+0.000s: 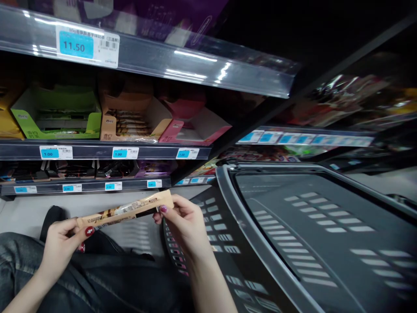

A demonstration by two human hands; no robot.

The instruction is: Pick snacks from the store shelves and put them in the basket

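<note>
Sachet (125, 210) spans the gap between my left hand (61, 243) and right hand (188, 221), one end pinched by thumb and fingers of each. I see it left of the basket (245, 224), long axis crosswise, right end higher in view.

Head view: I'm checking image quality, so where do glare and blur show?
In the head view, bright glare streaks the upper shelf edge; in the head view, goods at upper right are blurred; in the head view, the held packet looks clearer.
</note>
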